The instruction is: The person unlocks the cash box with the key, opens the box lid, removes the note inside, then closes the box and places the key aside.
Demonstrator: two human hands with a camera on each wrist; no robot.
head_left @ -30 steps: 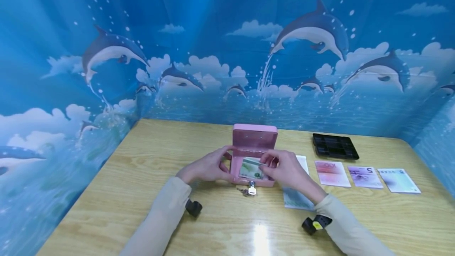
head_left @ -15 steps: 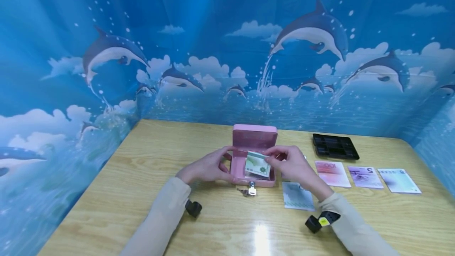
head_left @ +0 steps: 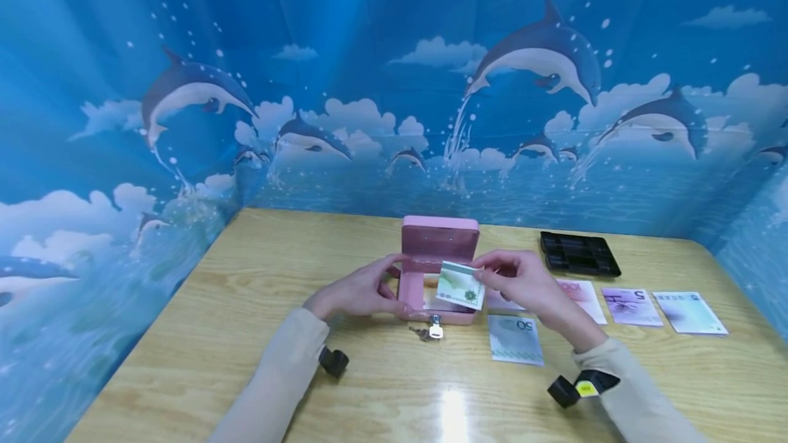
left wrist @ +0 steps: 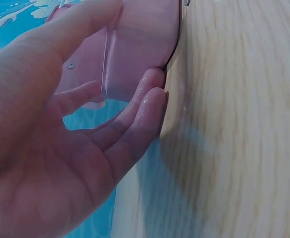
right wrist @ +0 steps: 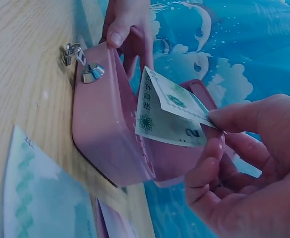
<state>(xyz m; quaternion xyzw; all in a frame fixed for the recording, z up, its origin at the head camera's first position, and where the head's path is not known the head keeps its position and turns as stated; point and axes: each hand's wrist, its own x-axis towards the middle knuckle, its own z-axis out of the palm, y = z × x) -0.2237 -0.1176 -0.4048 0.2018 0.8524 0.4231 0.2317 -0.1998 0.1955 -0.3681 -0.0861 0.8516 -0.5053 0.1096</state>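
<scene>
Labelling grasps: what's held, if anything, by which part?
Right hand: green-white paper note, pinched at upper-right corner, head view. Left hand: pink rectangular box, held by left side.

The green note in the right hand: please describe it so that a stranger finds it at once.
On the wooden table stands an open pink box. Over its right part, the person's right hand pinches the green note. Unlike the notes lying on the table, it is held in the air, its fold partly open.
</scene>
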